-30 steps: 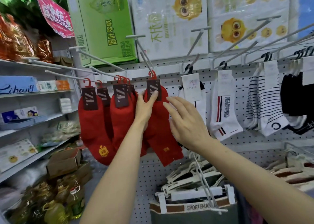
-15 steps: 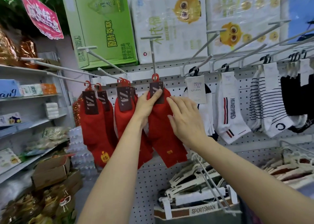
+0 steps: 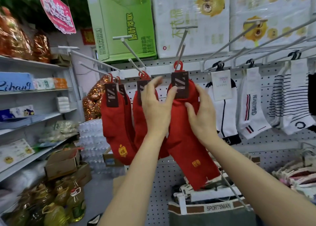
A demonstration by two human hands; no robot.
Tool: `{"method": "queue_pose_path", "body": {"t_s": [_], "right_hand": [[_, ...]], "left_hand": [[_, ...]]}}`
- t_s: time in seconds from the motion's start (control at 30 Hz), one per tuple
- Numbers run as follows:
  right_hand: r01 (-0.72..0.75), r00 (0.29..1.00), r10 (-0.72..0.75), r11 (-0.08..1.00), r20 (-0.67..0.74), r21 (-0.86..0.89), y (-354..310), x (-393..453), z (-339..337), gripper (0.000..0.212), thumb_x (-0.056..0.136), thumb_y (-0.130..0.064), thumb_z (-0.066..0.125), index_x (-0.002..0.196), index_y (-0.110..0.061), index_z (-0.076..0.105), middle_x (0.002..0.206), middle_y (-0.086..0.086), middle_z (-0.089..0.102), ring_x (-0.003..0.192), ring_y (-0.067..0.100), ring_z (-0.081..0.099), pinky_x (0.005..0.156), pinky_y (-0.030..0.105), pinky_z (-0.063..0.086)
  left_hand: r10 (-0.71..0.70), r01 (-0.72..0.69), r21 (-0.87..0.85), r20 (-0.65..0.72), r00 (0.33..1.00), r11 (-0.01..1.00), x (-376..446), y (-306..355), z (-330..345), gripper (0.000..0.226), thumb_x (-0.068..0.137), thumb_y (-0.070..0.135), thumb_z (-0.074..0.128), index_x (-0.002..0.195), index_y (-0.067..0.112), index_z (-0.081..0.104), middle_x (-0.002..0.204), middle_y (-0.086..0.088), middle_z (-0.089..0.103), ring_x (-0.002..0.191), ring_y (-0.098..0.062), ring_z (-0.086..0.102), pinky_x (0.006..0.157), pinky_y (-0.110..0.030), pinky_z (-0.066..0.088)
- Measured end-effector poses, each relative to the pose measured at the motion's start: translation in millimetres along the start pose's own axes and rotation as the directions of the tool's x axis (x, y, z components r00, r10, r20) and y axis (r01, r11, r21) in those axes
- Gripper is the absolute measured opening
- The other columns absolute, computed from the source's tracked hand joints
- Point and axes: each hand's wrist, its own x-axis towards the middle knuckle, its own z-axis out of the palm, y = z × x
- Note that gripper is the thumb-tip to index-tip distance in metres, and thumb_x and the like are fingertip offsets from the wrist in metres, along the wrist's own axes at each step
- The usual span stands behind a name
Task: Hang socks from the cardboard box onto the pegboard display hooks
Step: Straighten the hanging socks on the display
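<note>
Red sock (image 3: pixel 184 140) now gripped by right hand (image 3: pixel 202 116) (left hand (image 3: pixel 157 105) lifted)

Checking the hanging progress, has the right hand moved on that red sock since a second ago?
Yes. The right hand shifted from the red sock's left to its right edge, nearer the white sock.

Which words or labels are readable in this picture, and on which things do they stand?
"SPORTSMAN": waistband of packed underwear at the bottom.
"Lihang", roughly: blue pack on the left shelf.
"原叶萃取": green carton on top.
Stylised "Z" mark: dark card on the red socks.
Vertical lettering on the white sock: blurred.
Pink sign: blurred.
</note>
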Motion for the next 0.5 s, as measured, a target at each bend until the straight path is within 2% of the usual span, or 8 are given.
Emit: {"method": "queue_pose_path", "body": {"t_s": [0.07, 0.1, 0.2, 0.27, 0.33, 0.4, 0.5], "right_hand": [[-0.007, 1.000, 0.007, 1.000, 0.005, -0.019, 3, 0, 0, 0.053, 0.094, -0.008, 0.060, 0.144, -0.007, 0.043, 0.138, 0.008, 0.053, 0.127, 0.022, 0.049, 0.107, 0.040, 0.040], [-0.010, 1.000, 0.011, 0.999, 0.011, -0.033, 4, 0, -1, 0.053, 0.094, -0.009, 0.060, 0.145, -0.007, 0.042, 0.139, 0.008, 0.053, 0.127, 0.023, 0.049, 0.106, 0.043, 0.041], [-0.014, 1.000, 0.014, 0.997, 0.012, -0.070, 2, -5, 1, 0.056, 0.097, -0.014, 0.058, 0.148, -0.007, 0.037, 0.144, 0.011, 0.047, 0.133, 0.025, 0.044, 0.110, 0.046, 0.038], [0.079, 0.995, -0.086, 0.987, -0.042, -0.139, -7, -11, 2, 0.059, 0.097, -0.016, 0.056, 0.150, -0.004, 0.034, 0.152, 0.014, 0.038, 0.142, 0.026, 0.032, 0.120, 0.044, 0.027], [0.251, 0.962, -0.269, 0.940, -0.052, -0.229, -20, -17, 5, 0.059, 0.095, -0.013, 0.057, 0.148, 0.002, 0.036, 0.152, 0.018, 0.036, 0.143, 0.029, 0.030, 0.122, 0.040, 0.022], [0.412, 0.905, -0.425, 0.877, 0.002, -0.248, -28, -24, 14, 0.055, 0.092, -0.006, 0.060, 0.142, 0.007, 0.043, 0.147, 0.021, 0.043, 0.139, 0.032, 0.037, 0.119, 0.042, 0.028], [0.514, 0.857, -0.505, 0.825, 0.102, -0.232, -29, -29, 30, 0.046, 0.092, -0.004, 0.060, 0.136, 0.009, 0.051, 0.138, 0.022, 0.053, 0.131, 0.034, 0.048, 0.111, 0.045, 0.039]], "left_hand": [[0.153, -0.137, 0.117, -0.143, 0.978, 0.984, -5, -7, -21, 0.040, 0.090, 0.025, 0.070, 0.126, 0.016, 0.057, 0.123, 0.005, 0.058, 0.119, -0.013, 0.051, 0.105, -0.024, 0.037], [0.145, -0.124, 0.144, -0.141, 0.979, 0.982, -4, -16, -29, 0.043, 0.092, 0.025, 0.067, 0.131, 0.013, 0.053, 0.130, 0.002, 0.054, 0.124, -0.015, 0.047, 0.108, -0.025, 0.034], [-0.116, 0.110, 0.181, 0.023, 0.993, 0.977, 7, -50, -40, 0.061, 0.097, 0.031, 0.060, 0.149, 0.010, 0.034, 0.151, -0.007, 0.035, 0.142, -0.019, 0.031, 0.119, -0.032, 0.024], [-0.243, 0.214, 0.191, 0.144, 0.959, 0.958, 17, -71, -39, 0.069, 0.097, 0.034, 0.060, 0.153, 0.011, 0.026, 0.156, -0.009, 0.029, 0.146, -0.020, 0.026, 0.121, -0.035, 0.021], [-0.375, 0.374, 0.057, 0.257, 0.891, 0.926, 25, -81, -38, 0.080, 0.088, 0.045, 0.069, 0.152, 0.021, 0.029, 0.154, -0.003, 0.035, 0.143, -0.016, 0.033, 0.120, -0.038, 0.026], [-0.495, 0.559, -0.110, 0.347, 0.796, 0.822, 33, -91, -37, 0.094, 0.068, 0.056, 0.081, 0.147, 0.029, 0.038, 0.145, 0.003, 0.049, 0.133, -0.014, 0.049, 0.114, -0.043, 0.037], [-0.566, 0.673, -0.176, 0.415, 0.713, 0.719, 48, -108, -34, 0.100, 0.053, 0.059, 0.089, 0.139, 0.031, 0.047, 0.138, 0.002, 0.058, 0.123, -0.017, 0.059, 0.108, -0.044, 0.044]]}}
